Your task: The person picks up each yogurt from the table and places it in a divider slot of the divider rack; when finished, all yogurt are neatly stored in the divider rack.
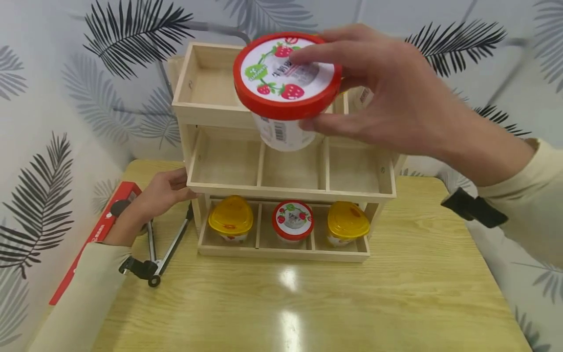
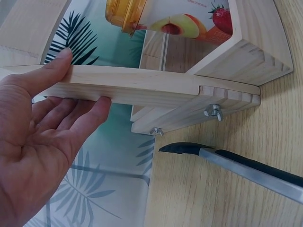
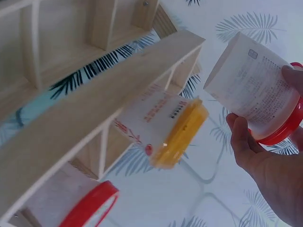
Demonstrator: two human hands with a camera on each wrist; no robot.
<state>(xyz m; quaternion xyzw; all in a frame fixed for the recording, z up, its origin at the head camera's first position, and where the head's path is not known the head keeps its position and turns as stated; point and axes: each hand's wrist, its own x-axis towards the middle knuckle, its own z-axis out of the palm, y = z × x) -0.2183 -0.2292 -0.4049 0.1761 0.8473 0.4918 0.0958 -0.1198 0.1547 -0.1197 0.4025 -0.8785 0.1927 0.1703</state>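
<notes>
High in front of the shelf, my right hand (image 1: 391,93) grips a white tub (image 1: 277,93) by its red strawberry-printed lid, thumb on the near side. Printed text covers the tub's side (image 3: 258,78) in the right wrist view. My left hand (image 1: 160,195) holds the left upright of a three-tier wooden shelf (image 1: 281,192). In the left wrist view, that upright (image 2: 137,85) lies between thumb and fingers. The middle tier's three compartments are bare. On the bottom tier stand a yellow-lidded tub (image 1: 231,217), a red-lidded tub (image 1: 292,220) and another yellow-lidded tub (image 1: 347,222).
In the right wrist view, the top tier holds a yellow-lidded tub (image 3: 161,125) and a red-lidded tub (image 3: 90,205). Left of the shelf lie a red box (image 1: 94,234) and a folding metal stand (image 1: 173,247) on the wooden table (image 1: 246,303). Leaf-patterned covering surrounds the table.
</notes>
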